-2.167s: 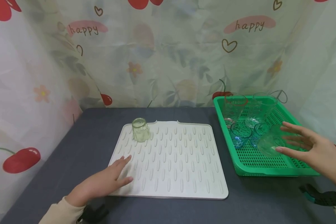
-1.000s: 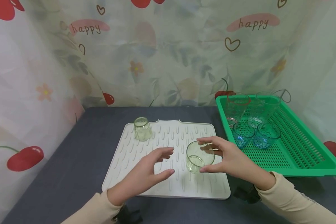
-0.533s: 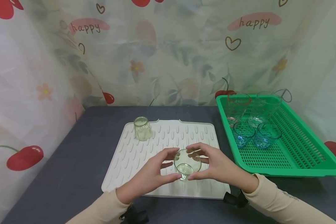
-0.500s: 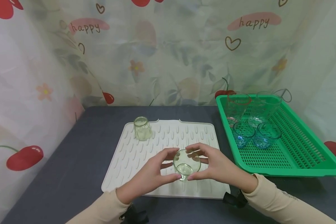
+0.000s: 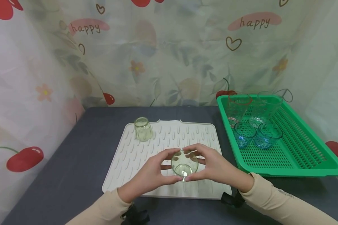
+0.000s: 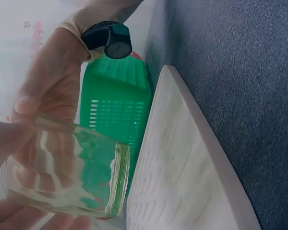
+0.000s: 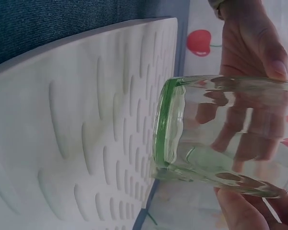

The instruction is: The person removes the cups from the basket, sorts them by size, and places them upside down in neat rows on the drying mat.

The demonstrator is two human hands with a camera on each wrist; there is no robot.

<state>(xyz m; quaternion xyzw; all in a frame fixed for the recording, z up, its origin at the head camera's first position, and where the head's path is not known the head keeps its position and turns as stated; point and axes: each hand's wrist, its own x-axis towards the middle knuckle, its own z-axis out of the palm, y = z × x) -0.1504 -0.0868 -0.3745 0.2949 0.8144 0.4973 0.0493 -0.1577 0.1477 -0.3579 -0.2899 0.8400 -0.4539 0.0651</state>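
Between both hands is a clear, green-tinted drinking glass [image 5: 184, 165], mouth up, above the front part of a white ridged drying mat [image 5: 169, 140]. My left hand [image 5: 155, 170] holds its left side, thumb toward me and fingers behind. The right hand [image 5: 215, 165] grips the opposite side in the same way. Both wrist views show the glass's thick base [image 6: 120, 179] facing the mat with a gap between them. Fingers of the right hand show through the glass wall in the left wrist view. A similar glass [image 5: 143, 131] stands upside down at the mat's back left corner.
A green plastic basket [image 5: 301, 172] stands on the dark table [image 5: 81, 150] at the right. Inside it are two blue glasses [image 5: 245, 134] and two taller clear ones, one with a red rim [image 5: 240, 106]. A patterned curtain [image 5: 169, 56] hangs behind and at both sides.
The right hand has carried the glass from the basket leftward over the mat. My left hand has moved right and taken hold of its other side; lately both have shifted slightly left.
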